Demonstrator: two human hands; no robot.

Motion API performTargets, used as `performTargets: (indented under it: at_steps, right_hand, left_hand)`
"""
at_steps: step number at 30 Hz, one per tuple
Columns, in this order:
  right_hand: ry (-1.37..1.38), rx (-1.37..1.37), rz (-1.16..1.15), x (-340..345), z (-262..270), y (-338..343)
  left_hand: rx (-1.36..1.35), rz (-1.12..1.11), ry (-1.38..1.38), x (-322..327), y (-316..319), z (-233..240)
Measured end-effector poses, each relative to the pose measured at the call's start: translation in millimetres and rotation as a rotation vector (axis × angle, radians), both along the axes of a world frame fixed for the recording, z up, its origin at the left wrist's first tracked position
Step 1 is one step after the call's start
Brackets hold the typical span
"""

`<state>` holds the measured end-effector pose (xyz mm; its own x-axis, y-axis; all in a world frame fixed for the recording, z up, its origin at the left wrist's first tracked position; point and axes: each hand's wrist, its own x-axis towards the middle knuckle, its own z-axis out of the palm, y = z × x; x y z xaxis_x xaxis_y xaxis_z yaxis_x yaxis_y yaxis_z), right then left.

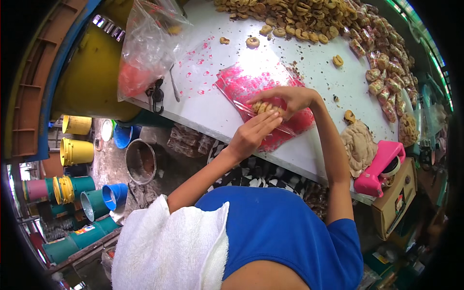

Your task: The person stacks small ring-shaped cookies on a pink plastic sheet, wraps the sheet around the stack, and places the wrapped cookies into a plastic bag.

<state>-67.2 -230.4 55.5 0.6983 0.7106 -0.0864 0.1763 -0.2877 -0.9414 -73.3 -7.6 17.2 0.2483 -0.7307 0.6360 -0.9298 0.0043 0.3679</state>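
A short row of ring-shaped cookies point(267, 108) lies on a stack of red-printed clear plastic wrapper sheets point(250, 79) at the table's near edge. My left hand point(253, 134) rests its straight fingers on the near side of the row, at a lifted fold of the top sheet. My right hand point(290, 101) curves around the row's far side and right end, its fingers pointing left. Both hands hold the row between them. Their fingers cover part of it.
Loose cookies point(301, 14) are heaped at the table's back, with wrapped packs point(388, 76) at right. A plastic bag point(145, 54), keys point(157, 95) and a spoon point(174, 84) lie left. A pink tape dispenser point(378, 168) and a beige cloth point(359, 146) sit at the right corner.
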Motion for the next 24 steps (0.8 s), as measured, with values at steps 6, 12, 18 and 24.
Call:
performTargets:
  at_steps: [6,12,18,24]
  right_hand:
    - [-0.078,-0.025,0.126,20,-3,0]
    - [-0.211,-0.15,0.139,25,6,-8]
    - [-0.206,-0.091,0.004,7,-3,-1]
    - [-0.205,-0.124,-0.061,-5,2,12]
  left_hand:
    - [0.144,0.047,-0.166,7,-2,-1]
    - [0.238,0.071,-0.196,19,-17,1]
    - [0.187,0.045,-0.186,15,-4,-5]
    - [0.161,0.067,-0.184,12,5,-6]
